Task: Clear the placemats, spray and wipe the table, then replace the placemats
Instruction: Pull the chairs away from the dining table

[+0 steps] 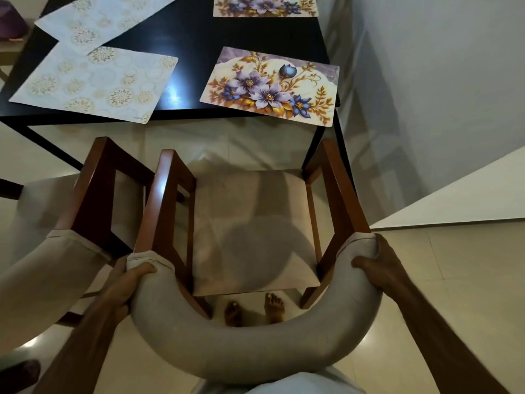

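A black table [187, 41] carries several placemats. A floral purple and gold placemat [270, 86] lies at the near right corner, another floral one [265, 5] farther back. A pale placemat with gold circles [93, 83] lies near left, overlapped by a second pale one [102, 19] behind it. In front of the table stands a wooden chair with a curved grey padded backrest [250, 348]. My left hand [125, 285] grips the backrest's left end. My right hand [377, 268] grips its right end.
A second chair [56, 245] of the same kind stands close on the left. A white wall [440, 81] runs along the right of the table. The floor is pale tile, and my bare feet [255, 308] show under the chair. A purple object [12, 19] sits at far left.
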